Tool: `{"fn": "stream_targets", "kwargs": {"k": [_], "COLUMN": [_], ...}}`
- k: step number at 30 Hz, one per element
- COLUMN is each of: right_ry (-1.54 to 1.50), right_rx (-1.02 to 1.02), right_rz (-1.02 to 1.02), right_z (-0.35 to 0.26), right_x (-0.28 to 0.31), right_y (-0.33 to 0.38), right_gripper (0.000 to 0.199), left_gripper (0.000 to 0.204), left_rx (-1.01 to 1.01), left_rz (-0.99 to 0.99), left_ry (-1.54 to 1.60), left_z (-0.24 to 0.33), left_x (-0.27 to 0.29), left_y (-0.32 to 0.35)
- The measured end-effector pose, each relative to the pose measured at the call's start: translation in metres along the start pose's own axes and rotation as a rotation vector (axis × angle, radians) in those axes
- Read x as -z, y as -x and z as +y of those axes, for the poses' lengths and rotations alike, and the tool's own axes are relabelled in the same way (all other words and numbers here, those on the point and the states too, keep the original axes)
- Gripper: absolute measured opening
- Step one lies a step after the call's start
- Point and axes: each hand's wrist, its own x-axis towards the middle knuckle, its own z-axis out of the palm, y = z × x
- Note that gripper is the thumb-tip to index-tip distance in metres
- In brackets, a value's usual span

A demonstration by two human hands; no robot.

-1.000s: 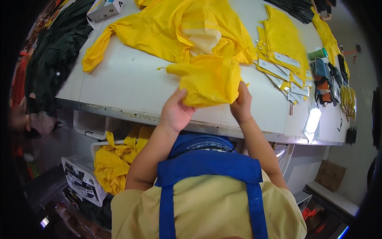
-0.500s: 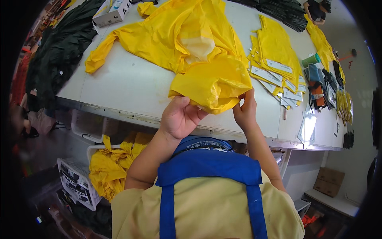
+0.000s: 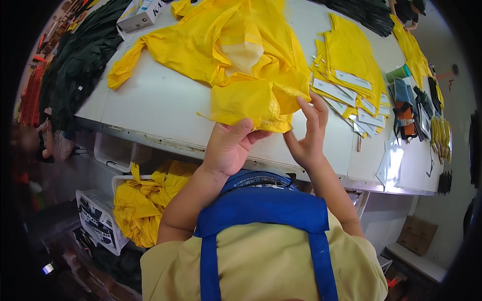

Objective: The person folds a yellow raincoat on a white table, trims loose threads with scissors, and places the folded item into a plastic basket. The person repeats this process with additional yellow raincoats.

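Now the yellow garment (image 3: 193, 57) lies across the worktop (image 3: 165, 108), the left hand (image 3: 227, 149) pinching its near edge with the thumb on top, while the right hand (image 3: 310, 138), thumb and fingers spread apart, touches the garment's right side.

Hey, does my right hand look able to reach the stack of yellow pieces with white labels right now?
Most likely yes. Your right hand is beside the near left part of the stack, its fingers look spread, and nothing seems to block the way, though it's at the yellow garment's edge.
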Motion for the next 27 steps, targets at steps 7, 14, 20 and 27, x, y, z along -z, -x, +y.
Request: {"fn": "stream_targets", "kwargs": {"k": [7,14,20,27], "right_ry": [0.021,0.076,0.91,0.869], "right_rx": [-0.076,-0.532,-1.227,-1.147], "right_rz": [0.151,0.328,0.159,-0.033], "right_z": [0.047,0.135,0.293,0.311], "right_x": [0.023,0.058,0.085,0.118], "right_y": [0.022,0.065,0.172,0.217], "right_gripper": [0.056,0.038,0.071,0.031], "left_gripper": [0.038,0.05,0.042,0.051], "left_rx": [-0.017,0.159,0.123,0.147], "left_rz": [0.039,0.005,-0.034,0.007], "left_ry": [-0.089,-0.111,-0.123,-0.163], "left_z": [-0.02,-0.025,-0.028,-0.032], "left_x": [-0.008,-0.023,-0.041,-0.039], "left_y": [-0.016,-0.026,-0.037,-0.037]}}
